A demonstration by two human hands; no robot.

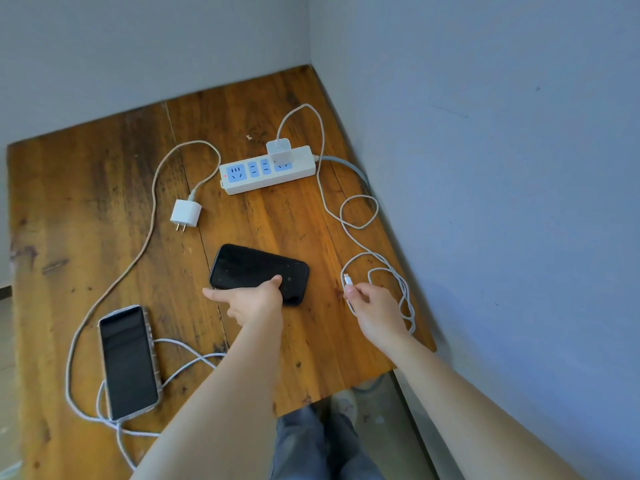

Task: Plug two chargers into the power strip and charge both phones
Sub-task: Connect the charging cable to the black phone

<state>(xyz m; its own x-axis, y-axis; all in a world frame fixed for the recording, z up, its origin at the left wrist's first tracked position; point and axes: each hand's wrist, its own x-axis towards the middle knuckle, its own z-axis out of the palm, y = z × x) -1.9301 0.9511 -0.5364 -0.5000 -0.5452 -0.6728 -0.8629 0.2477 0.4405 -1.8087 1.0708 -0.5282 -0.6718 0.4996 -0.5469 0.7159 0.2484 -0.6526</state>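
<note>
A white power strip (242, 180) lies at the back of the wooden table (86, 209). One white charger (279, 150) sits plugged into its right socket. That charger's cable (360, 225) loops down the right side, and my right hand (375, 311) pinches it just behind the plug end (347, 280). My left hand (251, 301) grips the near edge of a black phone (249, 266) lying screen up in the middle. A second white charger (186, 214) lies unplugged, prongs toward me. Its cable (138, 258) runs to a phone in a clear case (128, 363) at the front left.
Grey walls close the table in at the back and right. The table's front edge ends just before my legs (311, 441) and the floor. Cable loops lie around the cased phone and along the right edge.
</note>
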